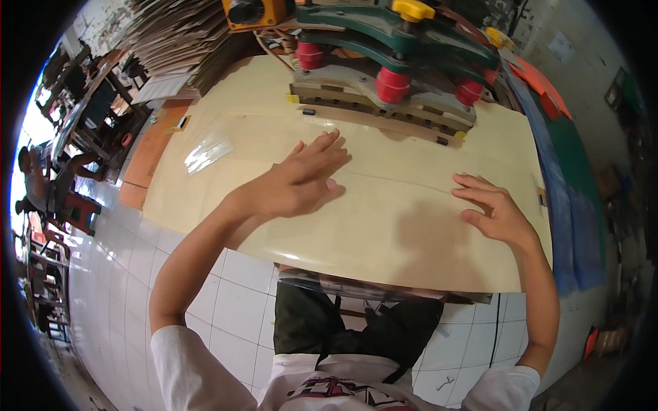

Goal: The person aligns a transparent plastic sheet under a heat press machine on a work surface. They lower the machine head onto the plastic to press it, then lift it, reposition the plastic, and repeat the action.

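My left hand is over the middle of a large cream sheet that covers the worktable, its fingers stretched toward the machine at the back. Nothing shows in its fingers. On the right part of the same sheet, my right hand has its fingers apart and pointing left, and it too holds nothing. A thin line crosses the sheet between the hands; I cannot tell whether it is a crease or an edge. To the left of my left hand lies a small shiny piece of clear plastic.
A green press with red cylinders and a yellow knob stands at the back, its long bar low over the sheet. Stacked cardboard rises at the back left. Blue sheets hang at the right edge. Other people sit far left.
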{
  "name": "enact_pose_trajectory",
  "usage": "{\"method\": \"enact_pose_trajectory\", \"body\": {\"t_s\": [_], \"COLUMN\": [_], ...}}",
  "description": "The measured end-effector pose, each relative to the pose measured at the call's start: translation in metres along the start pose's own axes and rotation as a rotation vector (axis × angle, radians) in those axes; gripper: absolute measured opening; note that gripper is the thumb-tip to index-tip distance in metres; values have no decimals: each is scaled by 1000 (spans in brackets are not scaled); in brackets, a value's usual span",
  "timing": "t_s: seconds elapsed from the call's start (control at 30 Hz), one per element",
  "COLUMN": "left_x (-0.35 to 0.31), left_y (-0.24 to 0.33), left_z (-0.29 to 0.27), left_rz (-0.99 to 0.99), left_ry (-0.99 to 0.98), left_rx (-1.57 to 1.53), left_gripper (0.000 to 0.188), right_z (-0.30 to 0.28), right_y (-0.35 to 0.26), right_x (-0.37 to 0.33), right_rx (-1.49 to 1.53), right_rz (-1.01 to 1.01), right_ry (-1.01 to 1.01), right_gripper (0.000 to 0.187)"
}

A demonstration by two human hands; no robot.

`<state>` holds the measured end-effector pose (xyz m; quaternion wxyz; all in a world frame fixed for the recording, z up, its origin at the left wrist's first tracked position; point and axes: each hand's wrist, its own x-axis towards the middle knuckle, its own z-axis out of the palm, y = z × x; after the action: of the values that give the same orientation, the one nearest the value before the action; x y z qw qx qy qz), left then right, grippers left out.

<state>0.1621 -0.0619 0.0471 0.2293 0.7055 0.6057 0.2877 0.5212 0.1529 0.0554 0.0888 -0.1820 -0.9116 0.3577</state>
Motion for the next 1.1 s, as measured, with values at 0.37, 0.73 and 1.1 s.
{"method": "enact_pose_trajectory", "body": {"t_s": [0.37,0.73,1.1], "left_x": [33,47,45], "left_y": [-123,-114,-121], "left_z": [-47,-37,-34], "left_rz": [-298,-462,-427], "left_ry": [643,452,433], "left_rx": [551,583,665], "left_gripper": [37,64,70], "right_z": [-15,-10,-5], "right_y": [77,48,52], "right_x": [65,53,53], "right_rx": [-267,-457,-592], "right_rz": [363,419,436], "right_ry": [364,274,226], "right_gripper": [54,60,64]}}
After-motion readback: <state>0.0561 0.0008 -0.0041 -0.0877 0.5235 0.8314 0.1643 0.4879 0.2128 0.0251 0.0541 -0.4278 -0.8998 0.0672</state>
